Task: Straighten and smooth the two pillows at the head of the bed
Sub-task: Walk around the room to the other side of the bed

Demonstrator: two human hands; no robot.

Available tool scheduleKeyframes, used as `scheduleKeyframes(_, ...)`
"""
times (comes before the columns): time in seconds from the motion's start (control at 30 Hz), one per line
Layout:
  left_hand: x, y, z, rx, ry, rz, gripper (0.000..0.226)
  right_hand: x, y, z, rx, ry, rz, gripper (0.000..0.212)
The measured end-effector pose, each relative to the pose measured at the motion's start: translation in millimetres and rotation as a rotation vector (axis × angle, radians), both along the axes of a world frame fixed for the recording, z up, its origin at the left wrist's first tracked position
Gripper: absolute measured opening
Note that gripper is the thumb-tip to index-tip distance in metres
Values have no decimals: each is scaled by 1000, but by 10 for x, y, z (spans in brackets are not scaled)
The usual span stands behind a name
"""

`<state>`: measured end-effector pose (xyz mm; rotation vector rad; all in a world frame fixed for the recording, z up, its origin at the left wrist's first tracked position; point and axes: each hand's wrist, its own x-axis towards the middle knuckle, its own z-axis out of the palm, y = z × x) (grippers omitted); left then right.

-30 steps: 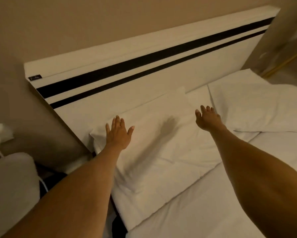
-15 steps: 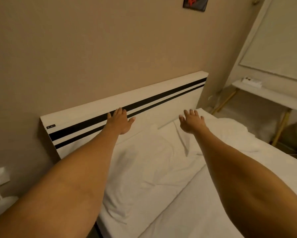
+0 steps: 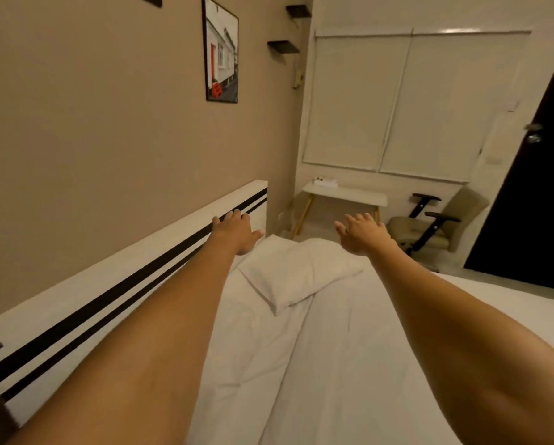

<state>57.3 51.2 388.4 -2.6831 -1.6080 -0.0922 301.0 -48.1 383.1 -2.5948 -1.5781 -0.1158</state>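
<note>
Both arms stretch out over the white bed. The far pillow (image 3: 296,273), white and creased, lies at the far end of the headboard (image 3: 115,284). My left hand (image 3: 235,232) hovers open above its left corner, close to the headboard's black stripes. Open with fingers spread, my right hand (image 3: 362,234) is in the air above the pillow's right end. Neither hand holds anything. The near pillow (image 3: 247,358) lies flat beneath my left forearm, partly hidden by it.
A white duvet (image 3: 349,364) covers the bed to the right. Beyond the bed stand a small white side table (image 3: 346,194) and a beige office chair (image 3: 442,224). A dark door (image 3: 532,194) is at the right. A framed picture (image 3: 221,53) hangs above the headboard.
My view has swung up and to the right along the bed. Both hands left the near pillow and now reach over the far pillow.
</note>
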Motion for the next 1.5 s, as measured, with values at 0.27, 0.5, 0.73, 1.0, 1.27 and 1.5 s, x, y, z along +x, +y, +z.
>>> scheduleKeyframes(0.27, 950, -898, 67, -64, 47, -279, 74, 391, -1587, 103, -8, 18, -321, 56)
scheduleKeyframes(0.5, 1912, -1987, 94, -69, 40, -533, 74, 875, -3121, 120, -67, 36, -595, 55)
scheduleKeyframes(0.73, 2855, -3391, 145, -62, 34, -764, 70, 1370, -4698, 120, -4, 55, -840, 64)
scheduleKeyframes(1.0, 3843, -5305, 58, -45, -6, -985, 71, 1783, -6717, 119, -28, 52, -1077, 65)
scheduleKeyframes(1.27, 4599, -7103, -26, -44, 19, -1228, 75, 1922, -8509, 107, -58, 46, -1300, 62)
scheduleKeyframes(1.5, 5193, -8269, -31, -41, 64, -1413, 74, 2169, -9573, 22, -53, 94, -1454, 63)
